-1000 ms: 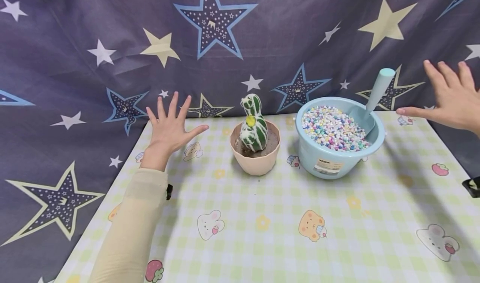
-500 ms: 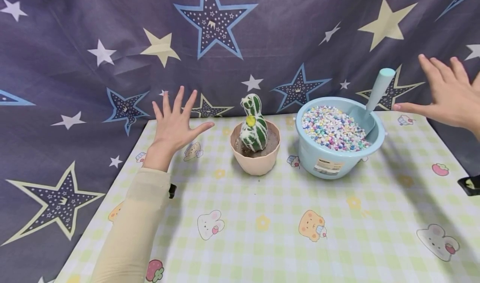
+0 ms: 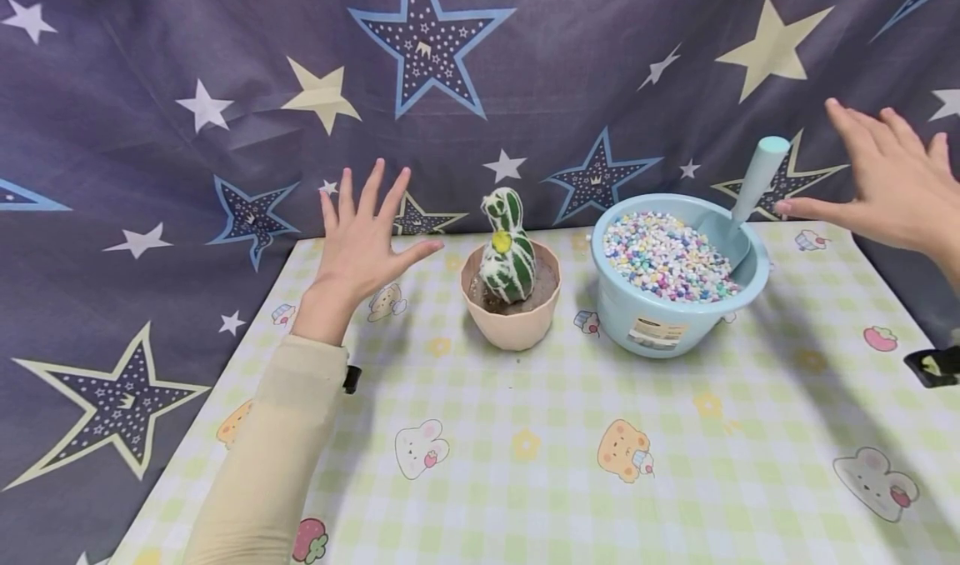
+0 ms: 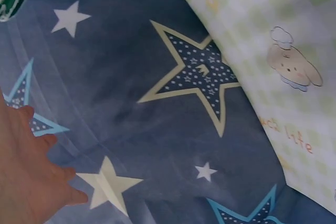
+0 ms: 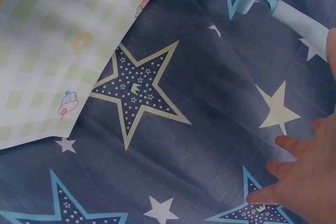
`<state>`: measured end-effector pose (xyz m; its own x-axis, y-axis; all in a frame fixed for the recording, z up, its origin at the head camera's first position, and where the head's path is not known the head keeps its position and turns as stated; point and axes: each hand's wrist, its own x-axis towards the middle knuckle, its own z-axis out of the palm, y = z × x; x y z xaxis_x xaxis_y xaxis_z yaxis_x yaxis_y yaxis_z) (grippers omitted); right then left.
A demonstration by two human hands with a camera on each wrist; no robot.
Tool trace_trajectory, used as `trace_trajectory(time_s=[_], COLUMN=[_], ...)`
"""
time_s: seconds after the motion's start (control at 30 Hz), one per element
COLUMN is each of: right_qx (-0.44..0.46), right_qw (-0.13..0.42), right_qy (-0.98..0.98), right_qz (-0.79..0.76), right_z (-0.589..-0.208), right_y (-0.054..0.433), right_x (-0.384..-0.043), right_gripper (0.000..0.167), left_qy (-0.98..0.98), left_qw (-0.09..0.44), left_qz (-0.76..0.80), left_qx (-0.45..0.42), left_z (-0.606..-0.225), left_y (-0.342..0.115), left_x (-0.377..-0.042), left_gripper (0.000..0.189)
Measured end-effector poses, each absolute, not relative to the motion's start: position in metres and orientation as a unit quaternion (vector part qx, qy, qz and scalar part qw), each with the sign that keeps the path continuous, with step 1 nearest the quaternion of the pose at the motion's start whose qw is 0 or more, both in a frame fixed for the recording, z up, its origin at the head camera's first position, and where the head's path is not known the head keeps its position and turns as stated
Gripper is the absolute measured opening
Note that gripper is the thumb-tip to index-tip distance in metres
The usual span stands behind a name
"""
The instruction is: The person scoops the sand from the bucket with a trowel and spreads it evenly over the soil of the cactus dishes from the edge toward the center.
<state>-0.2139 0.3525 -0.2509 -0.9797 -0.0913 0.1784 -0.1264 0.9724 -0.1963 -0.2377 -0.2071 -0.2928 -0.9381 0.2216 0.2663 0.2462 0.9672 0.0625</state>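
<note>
My left hand (image 3: 356, 248) hovers over the back left of the table with fingers spread and nothing in it. To its right stands a green cactus (image 3: 510, 267) with white stripes and a yellow flower, set in a pale pink pot (image 3: 512, 330) of brownish soil. My right hand (image 3: 892, 182), also spread and holding nothing, is in the air right of a light blue bucket (image 3: 637, 319). Small multicoloured pellets (image 3: 667, 257) fill the bucket. A blue scoop (image 3: 761, 173) sticks up out of them, its handle leaning right, short of my right thumb.
A green-and-white checked tablecloth (image 3: 510, 498) with cartoon prints covers the table. Behind it and along the left hangs a dark curtain (image 3: 247, 15) with stars. The bucket and pot stand near the table's back edge.
Both hands have drifted inward and slightly up, the left toward the cactus and the right toward the scoop. Pot, bucket and scoop have stayed put.
</note>
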Motion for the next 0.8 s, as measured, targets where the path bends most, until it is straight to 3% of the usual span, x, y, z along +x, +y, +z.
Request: trace_trajectory(time_s=[0.8], right_qx=[0.12], right_qw=[0.106], right_qy=[-0.978], right_qz=[0.131], right_z=[-0.235], right_y=[0.332], right_x=[-0.217], right_gripper=[0.109], left_qy=[-0.941], left_qw=[0.239], left_qz=[-0.076], left_qx=[-0.225], left_z=[-0.268], left_y=[-0.156], left_x=[-0.207], left_gripper=[0.105])
